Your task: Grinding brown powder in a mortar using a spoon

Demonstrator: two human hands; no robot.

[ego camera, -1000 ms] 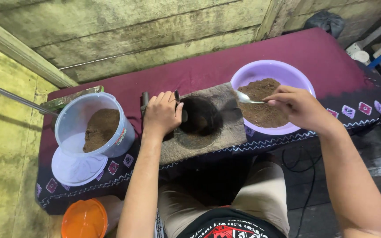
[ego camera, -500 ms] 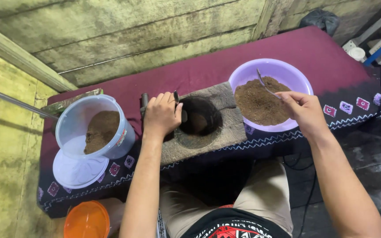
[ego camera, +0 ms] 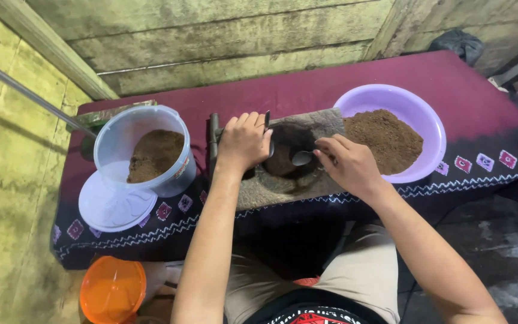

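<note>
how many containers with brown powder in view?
2: a clear tub at left beside the left hand, and a purple bowl at right. The stone's hollow may hold some too.

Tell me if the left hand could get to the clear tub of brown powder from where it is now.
Probably yes. The left hand grips a metal tool at the edge of the stone mortar, and the clear tub stands open just to its left on the same cloth, with nothing between. It would have to let go first.
</note>
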